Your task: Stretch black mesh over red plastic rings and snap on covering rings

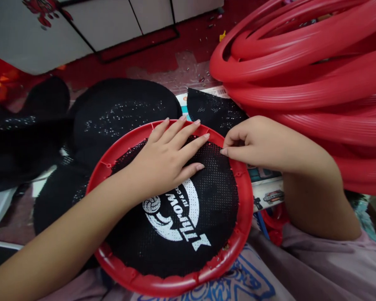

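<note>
A red plastic ring point(245, 200) lies across my lap, with a black mesh disc point(219, 184) inside it. White print with a ball and the word "Throw" shows on the mesh. My left hand point(172, 154) rests flat on the upper part of the disc, fingers spread, their tips reaching the ring's far rim. At the rim's upper right, my right hand point(249, 140) pinches thumb and forefinger together at the mesh edge. Whatever sits between those fingertips is hidden. Small pegs line the ring's inner edge.
Many red rings point(294, 96) are stacked at the right. Loose black mesh pieces point(125, 104) lie beyond and left of the ring, and another mesh piece point(211, 110) lies near the stack. White panels point(113, 25) stand at the back above a red floor point(153, 58) with small scraps.
</note>
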A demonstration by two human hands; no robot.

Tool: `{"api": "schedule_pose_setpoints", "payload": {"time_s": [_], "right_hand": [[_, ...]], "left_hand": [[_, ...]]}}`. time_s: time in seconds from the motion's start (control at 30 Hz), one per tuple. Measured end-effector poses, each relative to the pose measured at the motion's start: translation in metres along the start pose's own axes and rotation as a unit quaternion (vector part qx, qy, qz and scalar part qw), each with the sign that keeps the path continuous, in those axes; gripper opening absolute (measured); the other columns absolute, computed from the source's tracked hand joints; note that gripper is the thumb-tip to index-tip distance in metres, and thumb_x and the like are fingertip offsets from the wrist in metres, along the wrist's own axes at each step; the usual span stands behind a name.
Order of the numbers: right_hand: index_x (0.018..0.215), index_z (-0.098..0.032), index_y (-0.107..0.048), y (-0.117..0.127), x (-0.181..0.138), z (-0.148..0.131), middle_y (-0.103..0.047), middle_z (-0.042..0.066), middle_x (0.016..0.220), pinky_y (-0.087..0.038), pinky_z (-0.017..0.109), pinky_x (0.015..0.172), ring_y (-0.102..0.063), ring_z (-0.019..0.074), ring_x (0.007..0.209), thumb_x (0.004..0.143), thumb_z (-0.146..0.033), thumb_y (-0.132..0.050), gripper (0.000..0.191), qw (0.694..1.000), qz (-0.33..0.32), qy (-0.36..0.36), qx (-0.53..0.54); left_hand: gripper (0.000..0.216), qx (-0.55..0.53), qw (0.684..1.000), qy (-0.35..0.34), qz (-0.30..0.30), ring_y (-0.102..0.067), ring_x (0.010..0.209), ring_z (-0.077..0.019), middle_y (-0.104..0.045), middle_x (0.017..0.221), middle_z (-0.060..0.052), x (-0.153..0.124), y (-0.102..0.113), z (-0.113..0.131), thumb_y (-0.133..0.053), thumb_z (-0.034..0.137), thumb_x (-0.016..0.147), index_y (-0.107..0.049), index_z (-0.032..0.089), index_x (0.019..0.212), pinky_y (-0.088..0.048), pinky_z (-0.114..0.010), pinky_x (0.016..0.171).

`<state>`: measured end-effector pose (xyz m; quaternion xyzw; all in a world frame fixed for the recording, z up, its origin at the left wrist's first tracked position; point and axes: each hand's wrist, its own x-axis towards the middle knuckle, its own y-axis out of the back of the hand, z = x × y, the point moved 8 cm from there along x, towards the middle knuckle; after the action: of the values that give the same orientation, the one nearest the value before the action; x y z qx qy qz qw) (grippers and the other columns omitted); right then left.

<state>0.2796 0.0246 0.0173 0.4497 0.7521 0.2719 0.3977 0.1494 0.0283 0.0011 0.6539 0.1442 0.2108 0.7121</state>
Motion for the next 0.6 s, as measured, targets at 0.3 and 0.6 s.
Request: {"api": "schedule_pose_setpoints", "payload": {"time_s": [0.3, 0.6], "right_hand": [[0.069, -0.017, -0.067, -0.004, 0.0015, 0.0064, -0.062, -0.001, 0.057, -0.032, 0.023, 0.047, -0.049, 0.009, 0.049, 0.08, -0.03, -0.053, 0.022, 0.999, -0.038, -0.008, -0.017], [0.068, -0.018, -0.068, -0.0073, 0.0037, 0.0089, -0.061, -0.003, 0.056, -0.03, 0.024, 0.045, -0.048, 0.0084, 0.048, 0.077, -0.024, -0.055, 0.018, 0.999, -0.041, 0.009, -0.022]], "left_hand": [[0.054, 0.019, 1.0, -0.004, 0.018, -0.032, 0.139, -0.039, -0.04, 0.149, -0.015, -0.001, -0.0027, 0.0012, -0.037, 0.046, 0.094, -0.043, 0.019, 0.141, -0.026, -0.059, 0.11], [0.055, -0.014, 0.999, -0.003, 0.031, -0.031, 0.139, -0.0401, -0.041, 0.148, -0.017, -0.0012, -0.0024, -0.0008, -0.046, 0.046, 0.091, -0.046, 0.018, 0.139, -0.023, -0.061, 0.111]]}}
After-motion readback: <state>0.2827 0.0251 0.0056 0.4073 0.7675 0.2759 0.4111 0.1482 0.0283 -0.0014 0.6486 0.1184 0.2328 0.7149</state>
